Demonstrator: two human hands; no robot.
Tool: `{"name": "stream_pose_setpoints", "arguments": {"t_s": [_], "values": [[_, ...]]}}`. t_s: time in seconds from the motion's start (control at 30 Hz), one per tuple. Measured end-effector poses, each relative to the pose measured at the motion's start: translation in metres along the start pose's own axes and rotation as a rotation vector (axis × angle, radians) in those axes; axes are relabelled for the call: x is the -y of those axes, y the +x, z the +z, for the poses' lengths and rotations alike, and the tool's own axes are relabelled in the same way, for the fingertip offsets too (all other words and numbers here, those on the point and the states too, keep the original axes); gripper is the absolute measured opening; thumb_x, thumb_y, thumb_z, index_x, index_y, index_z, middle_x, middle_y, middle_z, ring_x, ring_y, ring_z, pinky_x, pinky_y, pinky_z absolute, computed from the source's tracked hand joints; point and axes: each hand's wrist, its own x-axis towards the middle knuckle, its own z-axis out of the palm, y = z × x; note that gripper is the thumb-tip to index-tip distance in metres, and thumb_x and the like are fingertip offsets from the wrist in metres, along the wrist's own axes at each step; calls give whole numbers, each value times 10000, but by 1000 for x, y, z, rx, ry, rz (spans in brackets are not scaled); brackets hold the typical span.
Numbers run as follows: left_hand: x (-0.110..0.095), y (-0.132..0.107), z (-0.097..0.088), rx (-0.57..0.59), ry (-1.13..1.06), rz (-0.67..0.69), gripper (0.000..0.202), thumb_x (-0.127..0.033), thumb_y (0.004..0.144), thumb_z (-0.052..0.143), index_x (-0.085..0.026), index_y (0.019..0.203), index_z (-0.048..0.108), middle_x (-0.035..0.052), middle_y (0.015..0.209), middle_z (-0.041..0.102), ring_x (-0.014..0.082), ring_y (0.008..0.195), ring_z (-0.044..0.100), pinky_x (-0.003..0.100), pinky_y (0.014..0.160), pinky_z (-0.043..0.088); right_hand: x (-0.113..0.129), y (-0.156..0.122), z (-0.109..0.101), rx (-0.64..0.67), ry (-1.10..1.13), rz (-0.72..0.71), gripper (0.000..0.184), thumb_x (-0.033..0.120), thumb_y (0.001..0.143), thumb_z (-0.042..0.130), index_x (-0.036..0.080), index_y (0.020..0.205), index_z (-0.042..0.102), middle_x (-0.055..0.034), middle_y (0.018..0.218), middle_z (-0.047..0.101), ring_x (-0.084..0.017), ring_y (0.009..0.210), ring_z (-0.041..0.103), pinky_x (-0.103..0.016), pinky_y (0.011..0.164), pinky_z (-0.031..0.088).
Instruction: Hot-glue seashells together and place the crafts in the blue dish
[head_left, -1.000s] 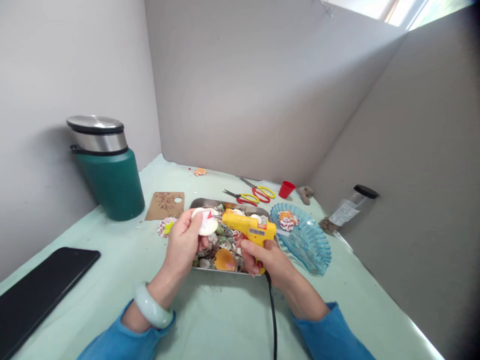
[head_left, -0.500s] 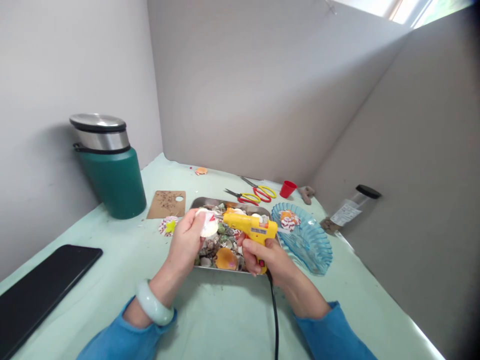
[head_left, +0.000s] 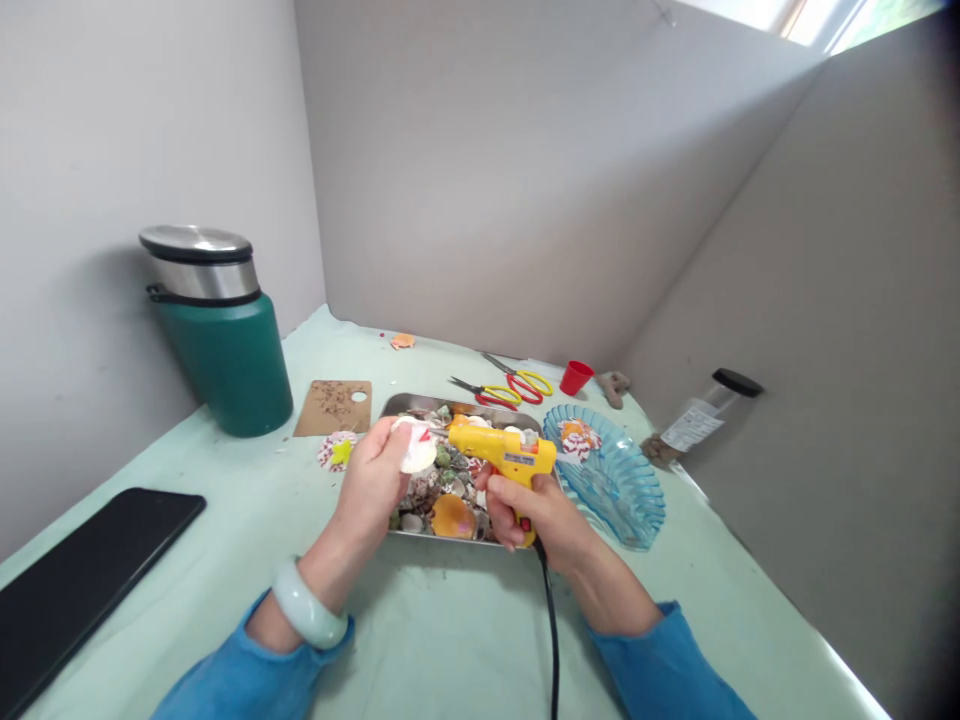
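Observation:
My left hand [head_left: 369, 482] is closed round a white shell [head_left: 417, 452] with a red patch, held above the left end of a metal tray [head_left: 409, 405] filled with several mixed shells. My right hand [head_left: 523, 508] grips a yellow glue gun [head_left: 504, 452] by its handle. The gun's nozzle points left and touches the white shell. A black cord [head_left: 553, 640] runs from the gun toward me. Both sleeves are blue, and a pale bangle [head_left: 304, 608] circles my left wrist.
A blue glass shell-shaped dish [head_left: 611, 478] with two shells sits right of the tray. Behind lie scissors [head_left: 504, 388], a red cup [head_left: 575, 377] and a brown card [head_left: 332, 407]. A green flask [head_left: 219, 335] stands at left, a black tablet [head_left: 75, 580] near left, a clear jar [head_left: 709, 410] at right.
Hands and glue gun have hardly shifted; the nozzle stays against the white shell.

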Motion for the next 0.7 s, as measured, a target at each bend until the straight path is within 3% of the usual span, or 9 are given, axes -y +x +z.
{"name": "stream_pose_setpoints", "arguments": {"t_s": [0.4,0.7], "values": [[4,2,-1,-20,-32,8,193,-368,782,567,-201,718,495,-110,397,305,49,316,220,167,322,163,2,0,-2,83,-48,36,289,424,812,623,144,885,608,90,427,420,-57,357,304,-206,398,353],[-2,0,-2,97,-112,-83,233,-356,762,614,-196,682,465,-115,409,285,34,309,207,158,314,151,3,-1,-3,67,15,33,307,435,797,633,142,888,620,86,476,406,-50,363,287,-206,383,344]]}}
